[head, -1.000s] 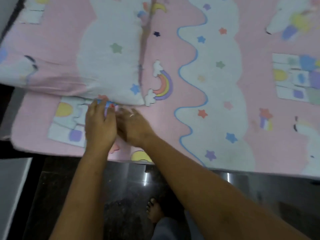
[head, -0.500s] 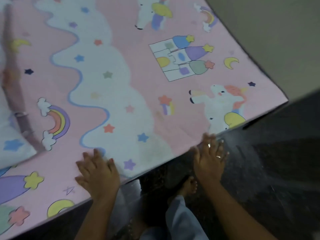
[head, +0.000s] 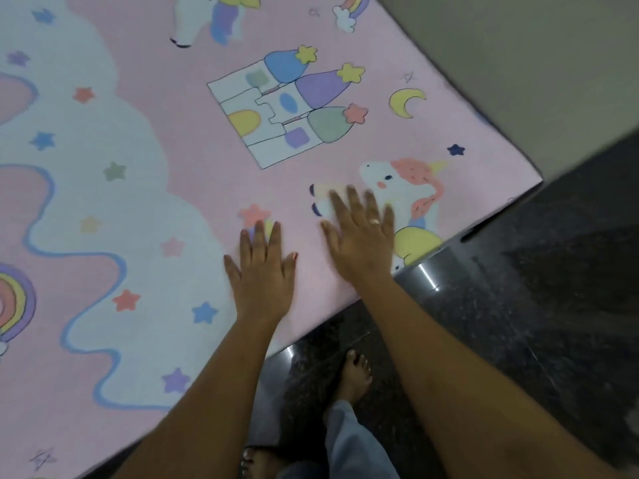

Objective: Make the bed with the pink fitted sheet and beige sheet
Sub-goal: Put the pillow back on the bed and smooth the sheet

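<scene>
Both hands lie flat, palms down, holding nothing. The left hand (head: 261,274) sits just below centre of the frame with its fingers (head: 275,236) straight and close together, thumb spread to the right, pressed onto the pink sheet (head: 193,174). The right hand (head: 363,236) lies just beside it to the right and slightly higher, fingers spread a little and somewhat blurred, with a ring (head: 374,221) on one finger. Its fingertips cover the rear of a printed unicorn (head: 411,188), and its wrist crosses the sheet's near edge.

The pink sheet lies smooth across the bed, filling the left and centre of the frame. Its far corner (head: 534,178) is at mid right. A castle print (head: 280,105) is above the hands, a yellow moon (head: 406,102) to the castle's right, and a wavy white band with stars (head: 114,209) runs down the left.

Dark glossy floor (head: 518,305) fills the lower right, and a grey wall (head: 518,63) the upper right. A bare foot (head: 352,375) stands on the floor between the forearms, with a pale trouser leg (head: 345,440) below it.
</scene>
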